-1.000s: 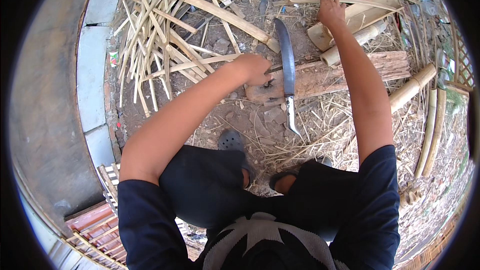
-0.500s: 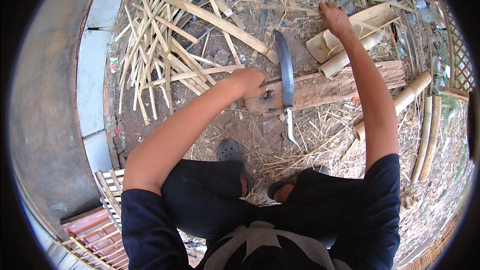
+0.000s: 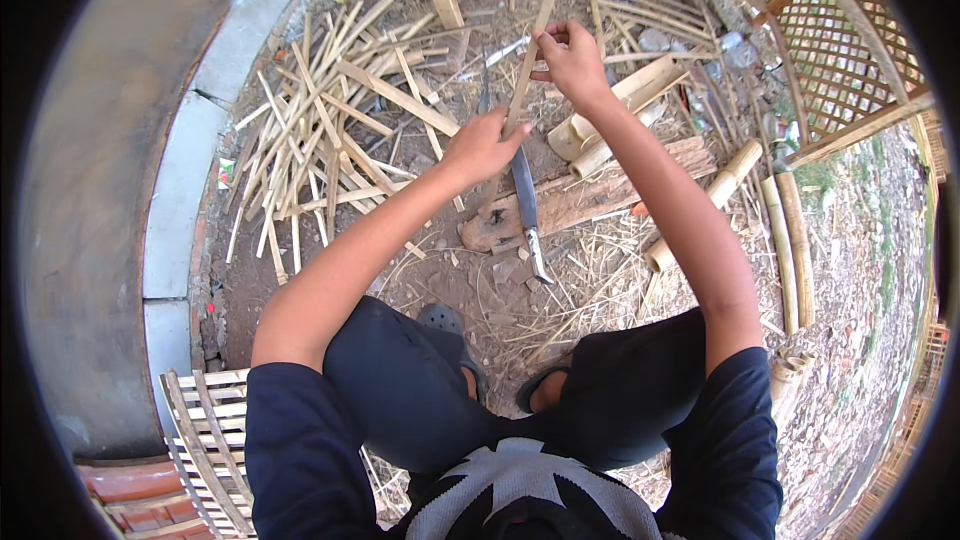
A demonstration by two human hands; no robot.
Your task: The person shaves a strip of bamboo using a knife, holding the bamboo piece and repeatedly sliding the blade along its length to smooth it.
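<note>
A long, narrow bamboo strip (image 3: 546, 5) slants up and away from me, held in both hands. My left hand (image 3: 485, 150) is closed around its near end. Farther along, my right hand (image 3: 572, 60) pinches the strip between thumb and fingers, the other fingers curled. Below my hands a machete (image 3: 524, 190) with a dark curved blade and a pale-and-dark handle lies across a worn wooden plank (image 3: 590, 197). Its blade is partly hidden behind my left hand and the strip.
Left of my hands spreads a pile of split bamboo strips (image 3: 315, 140). Split bamboo halves (image 3: 640, 90) lie beyond the plank, and a bamboo pole (image 3: 735, 170) is at right. A lattice panel (image 3: 850, 40) stands at far right. Grey blocks (image 3: 180, 200) edge the left side.
My hands have come closer together and lifted the strip from a roughly level position to a steep slant. The view has shifted, showing more of the lattice panel and the far ground.
</note>
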